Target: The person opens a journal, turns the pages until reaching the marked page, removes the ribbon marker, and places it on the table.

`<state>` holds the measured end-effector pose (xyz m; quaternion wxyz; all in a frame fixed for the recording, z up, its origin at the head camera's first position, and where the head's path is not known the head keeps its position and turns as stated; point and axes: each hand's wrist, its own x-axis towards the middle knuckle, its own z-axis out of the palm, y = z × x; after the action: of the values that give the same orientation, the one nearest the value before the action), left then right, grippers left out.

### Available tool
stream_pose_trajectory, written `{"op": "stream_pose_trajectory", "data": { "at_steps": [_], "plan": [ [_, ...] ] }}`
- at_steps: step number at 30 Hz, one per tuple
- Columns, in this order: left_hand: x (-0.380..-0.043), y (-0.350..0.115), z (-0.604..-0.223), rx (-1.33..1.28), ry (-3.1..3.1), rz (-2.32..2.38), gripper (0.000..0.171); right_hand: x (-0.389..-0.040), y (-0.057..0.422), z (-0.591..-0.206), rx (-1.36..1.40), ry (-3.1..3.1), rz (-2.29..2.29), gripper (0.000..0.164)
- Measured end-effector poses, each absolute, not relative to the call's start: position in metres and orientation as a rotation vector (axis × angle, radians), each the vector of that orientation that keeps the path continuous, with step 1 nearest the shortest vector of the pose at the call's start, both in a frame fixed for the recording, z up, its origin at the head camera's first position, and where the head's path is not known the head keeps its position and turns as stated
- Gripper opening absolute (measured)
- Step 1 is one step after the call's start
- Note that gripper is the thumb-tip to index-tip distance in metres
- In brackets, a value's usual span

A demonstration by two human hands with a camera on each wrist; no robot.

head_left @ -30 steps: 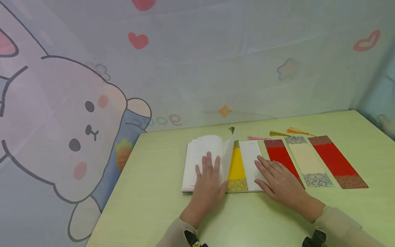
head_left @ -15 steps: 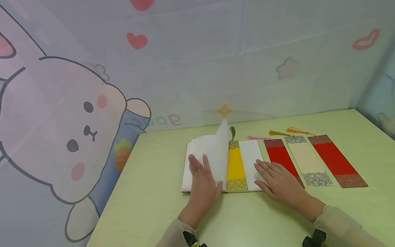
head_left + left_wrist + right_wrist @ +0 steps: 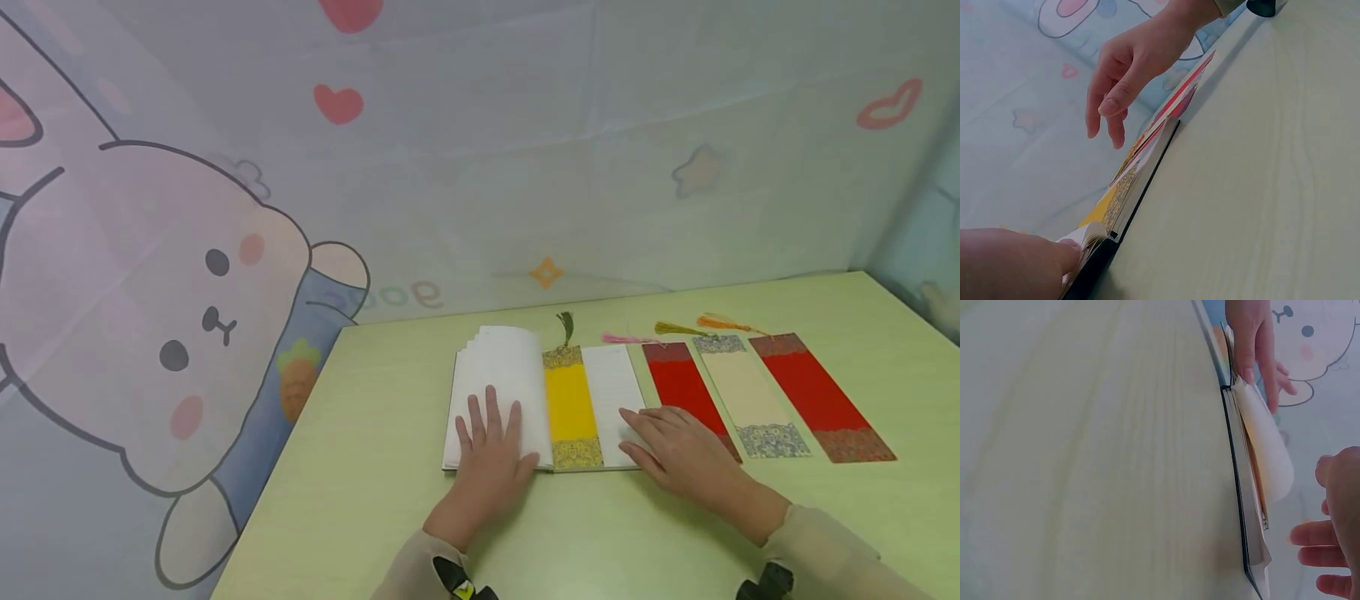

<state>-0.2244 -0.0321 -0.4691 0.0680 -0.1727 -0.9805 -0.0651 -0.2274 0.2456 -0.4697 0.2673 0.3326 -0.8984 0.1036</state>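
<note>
An open notebook (image 3: 513, 362) lies on the table with white pages showing. Flat on its right side, by the gutter, is a yellow bookmark (image 3: 572, 404) with patterned ends and a dark green tassel (image 3: 566, 327). My left hand (image 3: 487, 467) rests on the lower part of the left pages, fingers spread. My right hand (image 3: 686, 458) is over the notebook's right edge with loosely bent fingers, holding nothing; in the left wrist view this right hand (image 3: 1132, 78) hangs above the page. Part of the nearest red bookmark (image 3: 686, 379) is hidden behind it.
Right of the notebook lie a cream bookmark (image 3: 750, 396) with grey-blue patterned ends and another red bookmark (image 3: 821, 396). Pink, olive and orange tassels (image 3: 723, 322) extend behind the row. A cartoon-printed cloth (image 3: 480, 167) hangs along the back of the pale green table (image 3: 337, 467).
The lifted page beside the yellow bookmark has gone over to the left stack, uncovering the bookmark fully. My left hand has lowered and spread its fingers; my right hand has drawn slightly nearer.
</note>
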Motion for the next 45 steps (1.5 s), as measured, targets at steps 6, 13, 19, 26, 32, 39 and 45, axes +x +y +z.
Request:
{"op": "stream_pose_trajectory", "data": {
  "at_steps": [6, 13, 19, 26, 32, 39, 45],
  "plan": [
    [-0.225, -0.037, -0.475, -0.532, -3.072, -0.345, 0.066, -0.226, 0.242, -0.467, 0.830, -2.514, 0.326, 0.047],
    [-0.224, -0.038, -0.476, -0.473, -3.168, -0.494, 0.067, -0.224, 0.240, -0.465, 0.800, -2.533, 0.368, 0.039],
    [-0.222, -0.040, -0.474, -0.471, -3.160, -0.449, 0.074, -0.223, 0.236, -0.463, 0.740, -2.594, 0.469, 0.034],
    [-0.219, -0.042, -0.473, -0.435, -3.184, -0.463, 0.080, -0.224, 0.230, -0.458, 0.631, -2.739, 0.582, 0.032],
    [-0.220, -0.041, -0.476, -0.402, -3.203, -0.414, 0.084, -0.232, 0.224, -0.455, 0.566, -2.819, 0.657, 0.025],
    [-0.221, -0.039, -0.481, -0.396, -3.186, -0.316, 0.085, -0.245, 0.217, -0.453, 0.470, -2.905, 0.775, 0.015],
    [-0.221, -0.037, -0.483, -0.407, -3.173, -0.307, 0.084, -0.260, 0.210, -0.453, 0.427, -2.983, 0.866, 0.014]
  ]
}}
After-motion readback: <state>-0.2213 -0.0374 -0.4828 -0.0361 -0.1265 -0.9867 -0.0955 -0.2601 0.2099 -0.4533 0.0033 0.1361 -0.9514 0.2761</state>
